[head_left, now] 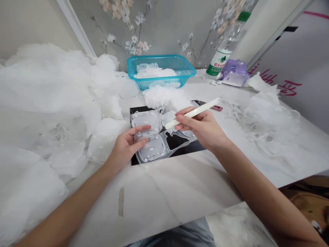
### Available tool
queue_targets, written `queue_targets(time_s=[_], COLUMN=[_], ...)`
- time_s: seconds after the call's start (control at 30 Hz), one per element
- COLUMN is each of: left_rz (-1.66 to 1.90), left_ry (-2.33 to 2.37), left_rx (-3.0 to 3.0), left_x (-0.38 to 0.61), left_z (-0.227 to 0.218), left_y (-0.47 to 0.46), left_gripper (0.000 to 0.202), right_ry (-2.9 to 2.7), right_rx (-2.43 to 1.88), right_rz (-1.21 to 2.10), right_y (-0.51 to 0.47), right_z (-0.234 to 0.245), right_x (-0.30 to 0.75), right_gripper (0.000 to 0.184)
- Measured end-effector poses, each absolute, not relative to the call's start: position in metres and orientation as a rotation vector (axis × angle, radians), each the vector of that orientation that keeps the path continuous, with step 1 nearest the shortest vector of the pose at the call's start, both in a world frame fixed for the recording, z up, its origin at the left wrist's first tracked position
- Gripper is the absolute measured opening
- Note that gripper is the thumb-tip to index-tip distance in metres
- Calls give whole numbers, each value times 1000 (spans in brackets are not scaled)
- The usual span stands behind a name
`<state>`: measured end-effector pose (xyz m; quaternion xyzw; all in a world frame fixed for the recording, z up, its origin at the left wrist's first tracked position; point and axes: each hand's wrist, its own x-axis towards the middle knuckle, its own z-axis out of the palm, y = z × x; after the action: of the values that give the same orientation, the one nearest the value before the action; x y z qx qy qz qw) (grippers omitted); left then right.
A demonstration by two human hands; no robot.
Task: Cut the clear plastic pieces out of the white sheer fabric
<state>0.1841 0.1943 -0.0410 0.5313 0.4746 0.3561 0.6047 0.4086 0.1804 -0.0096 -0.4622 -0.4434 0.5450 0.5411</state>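
A translucent white moulded sheet [150, 137] of several joined pieces lies on a black mat [180, 142] in the middle of the table. My left hand [127, 145] pinches the sheet's left edge, thumb on top and fingers beside it. My right hand [203, 127] is closed round a white stick-shaped tool [192, 113], held like a pen. The tool's lower tip rests on the sheet near its centre, and its upper end points up and to the right.
Heaps of the same translucent pieces [51, 113] cover the table's left side, and thin scraps [259, 116] lie at right. A teal basket [187, 70] with pieces stands at the back, next to a water bottle [223, 51] and a purple packet [235, 72].
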Motion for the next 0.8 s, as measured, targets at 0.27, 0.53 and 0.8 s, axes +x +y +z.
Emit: queue_targets(time_s=[0.27,0.53,0.8], left_rz=[787,718,728], left_ry=[1009,994,983], left_rx=[1257,1305,1344], left_x=[186,186,185], left_z=[-39,-36,-39], left_y=[194,194,194], left_gripper=[43,45,44], right_ry=[-1403,-1579,-1754], right_rx=[-999,-919,-828], right_rz=[1101,868,658], right_y=[168,170,168], right_z=[-13,-24,-28], right_x=[388,386,386], right_gripper=[8,7,6])
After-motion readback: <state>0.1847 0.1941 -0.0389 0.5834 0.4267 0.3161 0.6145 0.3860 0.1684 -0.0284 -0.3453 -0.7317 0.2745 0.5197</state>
